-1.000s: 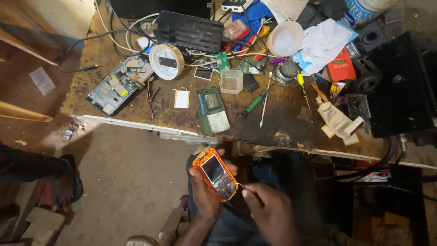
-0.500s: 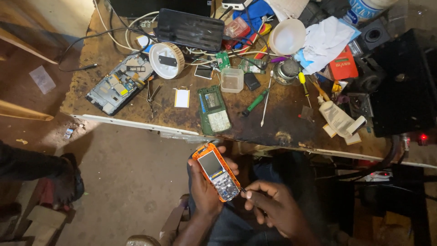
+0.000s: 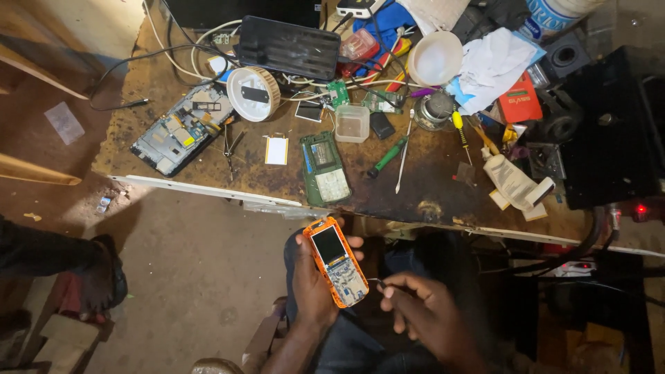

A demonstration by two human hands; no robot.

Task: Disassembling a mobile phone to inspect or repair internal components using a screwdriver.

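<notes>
My left hand (image 3: 313,284) grips a small orange phone (image 3: 337,261) with its front cover off, screen up and circuit board bare at the lower end. My right hand (image 3: 424,313) pinches a thin metal tool (image 3: 375,281) whose tip sits just right of the phone's lower edge. Both hands are over my lap, in front of the workbench (image 3: 429,187).
On the bench lie a green phone board with keypad (image 3: 324,168), an opened tablet (image 3: 181,129), a round white part (image 3: 253,93), a black box (image 3: 289,47), a green screwdriver (image 3: 386,156), a clear tub (image 3: 352,123), cables and rags. Someone's foot (image 3: 97,280) rests left.
My right hand has slid up and left, bringing the thin tool beside the phone's lower edge. The phone has tilted slightly more upright in my left hand.
</notes>
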